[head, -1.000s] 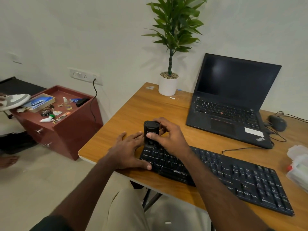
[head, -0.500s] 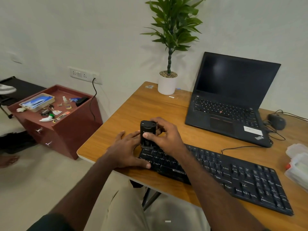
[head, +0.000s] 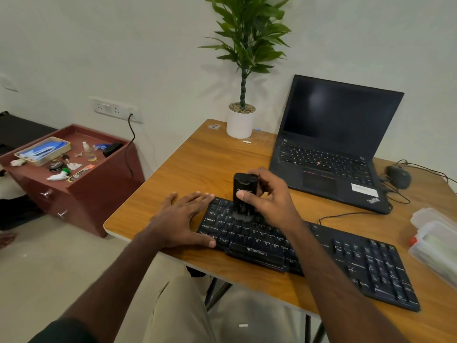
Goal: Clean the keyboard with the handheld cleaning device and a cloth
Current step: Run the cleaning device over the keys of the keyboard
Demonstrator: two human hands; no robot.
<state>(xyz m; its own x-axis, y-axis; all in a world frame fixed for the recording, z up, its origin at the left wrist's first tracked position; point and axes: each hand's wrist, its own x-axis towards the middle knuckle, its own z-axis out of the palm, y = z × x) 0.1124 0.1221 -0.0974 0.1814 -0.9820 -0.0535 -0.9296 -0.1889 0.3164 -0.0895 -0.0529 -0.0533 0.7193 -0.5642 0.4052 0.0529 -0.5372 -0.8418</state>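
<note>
A black keyboard [head: 346, 258] lies slantwise along the near edge of the wooden desk [head: 197, 169]. My right hand [head: 269, 199] grips a black handheld cleaning device [head: 243, 191], held upright with its lower end on the keys in the keyboard's upper left area. My left hand [head: 183, 219] lies flat at the keyboard's left end, fingers straight on the desk beside the top left corner and thumb on the bottom left keys. No cloth shows in this view.
An open black laptop [head: 331, 149] stands behind the keyboard, with a wired mouse [head: 398, 175] to its right. A potted plant [head: 239, 120] sits at the desk's far edge. Clear plastic boxes [head: 435, 241] lie at the right edge. A red drawer cabinet [head: 74, 174] with small items stands on the left.
The device in my right hand has shifted slightly to the right along the top key rows. My left hand has stayed flat at the keyboard's left end.
</note>
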